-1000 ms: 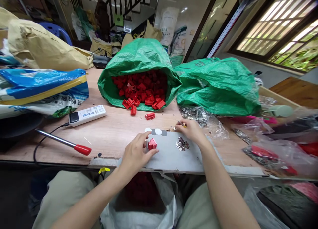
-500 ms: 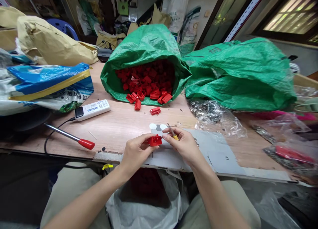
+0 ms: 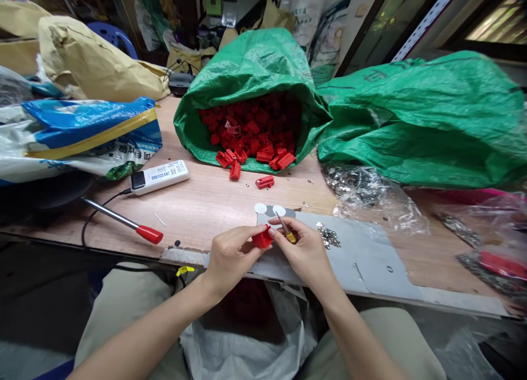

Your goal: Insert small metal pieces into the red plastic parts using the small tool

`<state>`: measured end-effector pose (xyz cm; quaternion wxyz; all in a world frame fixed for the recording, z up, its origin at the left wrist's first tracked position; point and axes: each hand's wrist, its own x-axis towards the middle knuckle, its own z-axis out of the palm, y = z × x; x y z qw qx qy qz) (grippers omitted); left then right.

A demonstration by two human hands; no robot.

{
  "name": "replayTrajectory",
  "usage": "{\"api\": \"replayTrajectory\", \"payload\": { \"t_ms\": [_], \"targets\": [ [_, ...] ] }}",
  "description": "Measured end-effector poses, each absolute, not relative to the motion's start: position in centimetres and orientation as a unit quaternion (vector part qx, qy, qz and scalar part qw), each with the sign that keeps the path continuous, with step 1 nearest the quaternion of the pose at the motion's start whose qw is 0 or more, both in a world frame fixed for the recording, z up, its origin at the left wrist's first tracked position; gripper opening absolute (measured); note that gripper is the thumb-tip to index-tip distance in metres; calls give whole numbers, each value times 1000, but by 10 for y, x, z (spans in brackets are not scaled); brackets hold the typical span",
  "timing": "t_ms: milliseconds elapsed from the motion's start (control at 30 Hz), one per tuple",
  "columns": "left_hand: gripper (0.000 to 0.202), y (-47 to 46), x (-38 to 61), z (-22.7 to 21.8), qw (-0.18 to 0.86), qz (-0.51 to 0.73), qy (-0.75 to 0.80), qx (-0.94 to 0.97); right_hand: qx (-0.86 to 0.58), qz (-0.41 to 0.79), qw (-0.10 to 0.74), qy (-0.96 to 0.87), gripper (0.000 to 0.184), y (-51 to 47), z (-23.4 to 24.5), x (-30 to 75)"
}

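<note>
Between the fingers of my left hand [image 3: 233,253] is a small red plastic housing [image 3: 262,237], held over the front edge of the table. My right hand [image 3: 302,248] grips a small screwdriver-like tool with a yellow handle [image 3: 290,236], its thin metal shaft pointing up and away. The right thumb and fingertips touch the housing's right side; whether they also hold a small part is hidden. A grey mat [image 3: 362,259] lies under the hands, with a pile of small metal pieces [image 3: 328,236] on it, right of my right hand.
Behind, a green sack [image 3: 251,56] lies open, full of red housings [image 3: 255,127]; one loose housing [image 3: 264,182] sits before it. A second green sack [image 3: 424,122] and a clear bag of metal parts [image 3: 362,185] stand right. Left are a white power bank [image 3: 160,177] and red-tipped lever [image 3: 149,234].
The housing has been turned in my fingers, and my right fingertips have closed in against it. The whole view has shifted slightly, uncovering the pile of metal pieces.
</note>
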<state>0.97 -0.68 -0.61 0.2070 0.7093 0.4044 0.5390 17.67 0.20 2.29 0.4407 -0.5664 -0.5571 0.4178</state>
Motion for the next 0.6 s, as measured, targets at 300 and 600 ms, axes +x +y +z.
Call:
{"api": "replayTrajectory", "payload": {
  "t_ms": [300, 600],
  "targets": [
    [27, -8, 6, -3, 158, 576, 387, 703, -461, 723, 361, -366, 44, 6, 31, 181],
    [29, -8, 7, -2, 166, 579, 388, 697, -513, 612, 355, -487, 46, 9, 26, 189]
  ]
}}
